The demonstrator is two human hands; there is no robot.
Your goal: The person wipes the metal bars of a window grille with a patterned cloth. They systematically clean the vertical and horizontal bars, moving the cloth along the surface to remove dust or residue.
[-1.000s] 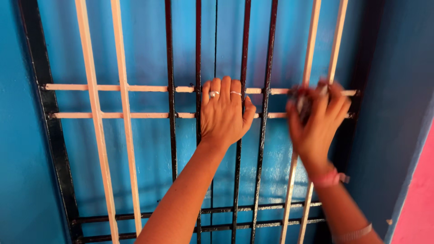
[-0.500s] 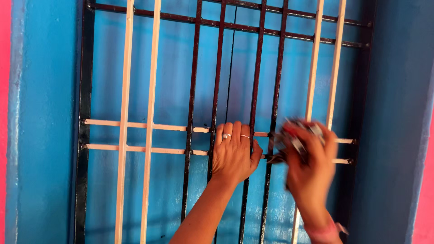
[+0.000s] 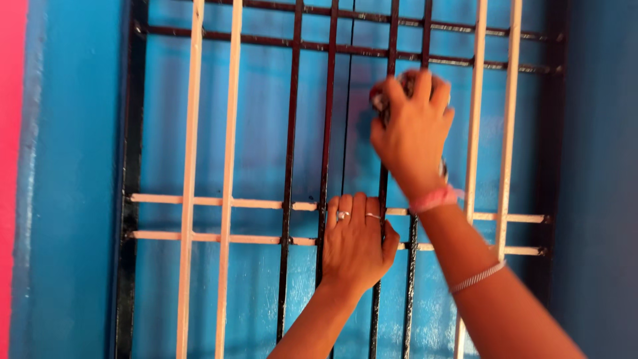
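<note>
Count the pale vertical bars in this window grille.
4. Two stand side by side on the left; two more on the right, beyond the right hand. The arm hides part of one lower down.

The right hand (image 3: 412,129) has climbed from the pale cross bars in the middle right of the frame, where it sat level with the other hand, up to the black vertical bars (image 3: 384,179) in the upper centre, just under the top black cross rails. Its grip is closed round a small dark, blurred object (image 3: 387,93) pressed to a bar. Its forearm now runs diagonally from the lower right corner, the pink wristband (image 3: 435,198) above the pale bars. The left hand (image 3: 355,242) sits lower in the frame than half a second ago, as the view has tilted up, showing the top rails
</note>
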